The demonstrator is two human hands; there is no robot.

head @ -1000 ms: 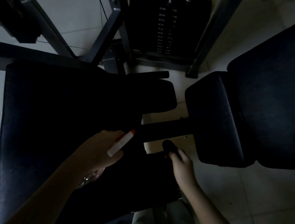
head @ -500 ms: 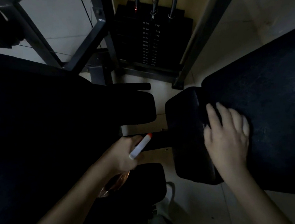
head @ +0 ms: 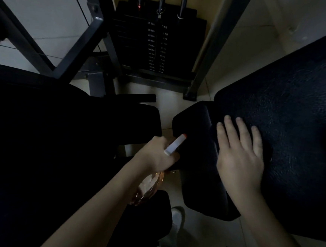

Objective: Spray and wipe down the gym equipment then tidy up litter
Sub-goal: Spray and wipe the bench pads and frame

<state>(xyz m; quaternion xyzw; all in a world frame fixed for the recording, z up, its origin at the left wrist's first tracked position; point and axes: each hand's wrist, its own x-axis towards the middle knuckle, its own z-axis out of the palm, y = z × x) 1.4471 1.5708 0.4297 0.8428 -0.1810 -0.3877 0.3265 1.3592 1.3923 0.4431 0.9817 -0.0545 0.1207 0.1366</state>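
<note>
A: Item: spray bottle [head: 148, 187]?
B: In left hand [head: 155, 156], fingers clamped round its neck. Nozzle axis points up-right toward the seat pad [head: 297, 115], just beside.
A: Right hand [head: 239, 159]?
B: Flat on that pad, fingers straight, slightly apart. No cloth discernible.

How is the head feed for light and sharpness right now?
Head view: very dim, left pad nearly black; right pad shows faint sheen on its grain; left hand, spray bottle and right hand are legible; weight stack labels blur lower down.
</note>
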